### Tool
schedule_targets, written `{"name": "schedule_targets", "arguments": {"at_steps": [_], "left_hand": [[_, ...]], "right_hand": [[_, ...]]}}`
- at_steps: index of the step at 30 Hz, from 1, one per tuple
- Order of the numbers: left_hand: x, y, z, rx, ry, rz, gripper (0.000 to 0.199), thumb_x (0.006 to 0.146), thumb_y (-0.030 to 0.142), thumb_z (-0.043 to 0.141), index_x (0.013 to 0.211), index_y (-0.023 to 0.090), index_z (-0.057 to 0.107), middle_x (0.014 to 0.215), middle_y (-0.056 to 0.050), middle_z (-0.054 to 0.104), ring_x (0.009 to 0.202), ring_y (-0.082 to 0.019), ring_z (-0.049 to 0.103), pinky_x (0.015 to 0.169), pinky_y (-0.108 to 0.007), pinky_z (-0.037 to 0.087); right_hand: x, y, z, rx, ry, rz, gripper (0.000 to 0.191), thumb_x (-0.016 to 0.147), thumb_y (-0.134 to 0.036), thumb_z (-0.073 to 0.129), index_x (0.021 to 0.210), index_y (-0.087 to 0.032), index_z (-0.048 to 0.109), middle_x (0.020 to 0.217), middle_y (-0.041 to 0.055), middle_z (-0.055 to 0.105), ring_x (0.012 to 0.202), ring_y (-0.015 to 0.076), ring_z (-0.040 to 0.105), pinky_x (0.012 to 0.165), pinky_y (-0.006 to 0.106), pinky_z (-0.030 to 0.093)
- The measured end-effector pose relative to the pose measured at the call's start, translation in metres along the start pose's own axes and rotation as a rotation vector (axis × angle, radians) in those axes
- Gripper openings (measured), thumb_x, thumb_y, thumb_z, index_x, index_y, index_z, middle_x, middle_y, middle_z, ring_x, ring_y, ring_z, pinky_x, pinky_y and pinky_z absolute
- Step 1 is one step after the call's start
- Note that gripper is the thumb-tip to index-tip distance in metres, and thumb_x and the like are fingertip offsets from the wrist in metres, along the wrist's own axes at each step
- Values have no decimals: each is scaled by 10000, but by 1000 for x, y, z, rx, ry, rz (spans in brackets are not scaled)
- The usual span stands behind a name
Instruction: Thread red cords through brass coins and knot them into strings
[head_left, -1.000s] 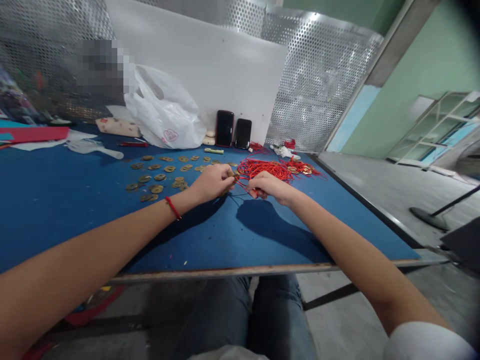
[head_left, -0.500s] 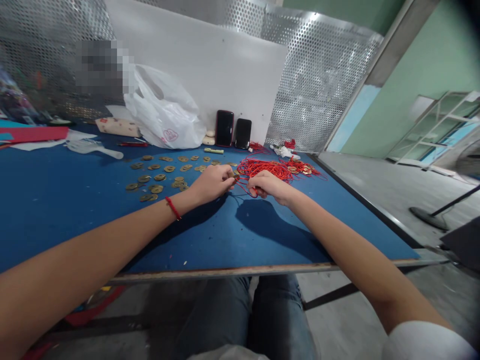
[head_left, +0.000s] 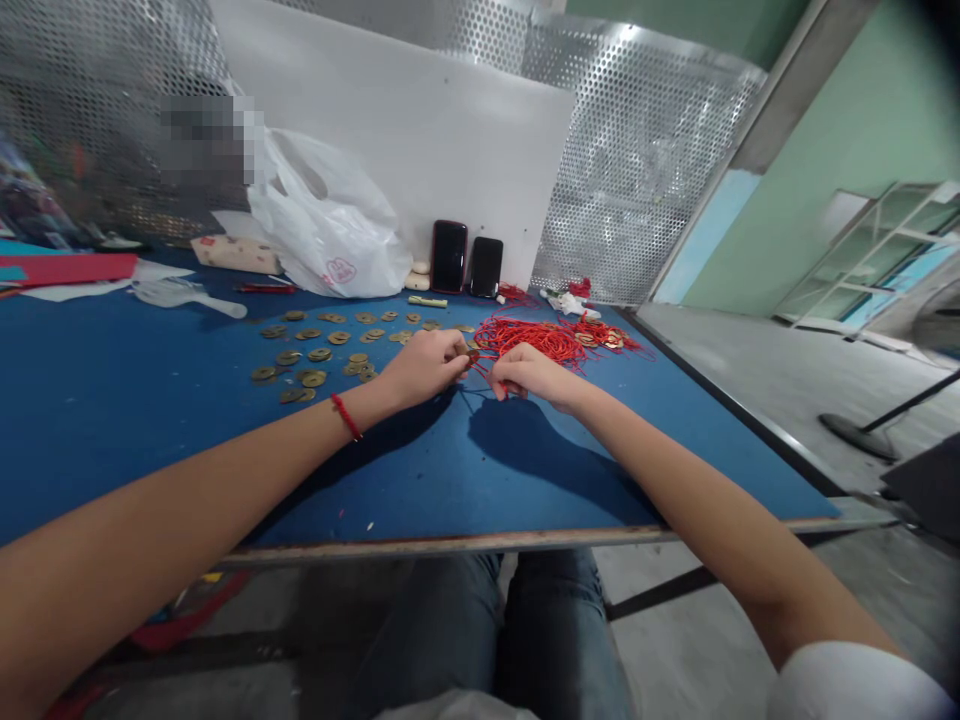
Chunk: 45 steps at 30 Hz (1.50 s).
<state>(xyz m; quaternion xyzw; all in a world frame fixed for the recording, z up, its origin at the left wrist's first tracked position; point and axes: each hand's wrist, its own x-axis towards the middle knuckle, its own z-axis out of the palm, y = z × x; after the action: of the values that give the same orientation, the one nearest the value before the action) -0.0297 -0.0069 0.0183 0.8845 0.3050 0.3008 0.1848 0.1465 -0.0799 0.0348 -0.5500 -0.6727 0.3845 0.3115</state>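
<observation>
Over the middle of the blue table [head_left: 420, 470], my left hand [head_left: 429, 362] pinches a bronze-coloured coin [head_left: 472, 356] between thumb and fingers. A red cord [head_left: 482, 368] runs from the coin to my right hand [head_left: 529, 372], whose fingers are closed on it. Whether the cord passes through the coin's hole is too small to tell. Just behind my right hand lies a pile of red cords [head_left: 529, 338]. Several loose coins with holes [head_left: 319, 354] are spread in small groups to the left of my left hand.
Finished-looking red cords with coins [head_left: 611, 340] lie at the right. Two dark phones [head_left: 448, 256] lean on the white board [head_left: 495, 150]. Beside them stands a white plastic bag [head_left: 337, 225]. A clear plastic utensil [head_left: 191, 295] and a yellowish marker [head_left: 427, 301] lie farther back.
My right hand has shifted slightly left, closer to the coin, and the loop of cord below it no longer shows. The left hand stays in place with the coin.
</observation>
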Motion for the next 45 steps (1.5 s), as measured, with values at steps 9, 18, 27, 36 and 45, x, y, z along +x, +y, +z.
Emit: {"name": "schedule_targets", "arguments": {"at_steps": [9,18,27,36,45], "left_hand": [[0,-2,3,-139,-38,6,168,769,323,523,759,166,579,607,-17,648,555,-156,576,536,-254,371],[1,-3,5,-319,-96,-19,210,803,357,555,770,151,585,653,-42,686,509,-129,559,482,-226,384],[-1,3,3,-295,-72,80,176,832,308,549,795,143,597,607,-3,647,507,-113,539,507,-213,381],[-1,2,3,-332,-108,111,201,853,338,553,774,154,572,577,17,613,481,-100,498,497,-205,361],[0,2,3,-325,-82,113,177,829,319,564,781,151,590,591,11,622,519,-113,537,527,-214,384]], "right_hand": [[4,8,2,-389,105,-48,329,837,-302,498,619,-118,660,535,6,568,489,48,422,538,210,272],[1,3,5,-775,392,-48,432,886,-478,528,624,-154,644,652,63,624,600,106,471,593,254,225],[3,7,2,-708,655,-236,287,738,-401,739,858,-169,619,864,48,654,811,150,529,694,249,327],[15,16,6,143,307,-55,167,688,-273,692,721,-120,634,603,-39,518,561,44,386,576,223,260],[12,10,10,561,217,61,171,576,-165,690,716,-148,594,645,-40,598,598,57,509,630,218,363]]}}
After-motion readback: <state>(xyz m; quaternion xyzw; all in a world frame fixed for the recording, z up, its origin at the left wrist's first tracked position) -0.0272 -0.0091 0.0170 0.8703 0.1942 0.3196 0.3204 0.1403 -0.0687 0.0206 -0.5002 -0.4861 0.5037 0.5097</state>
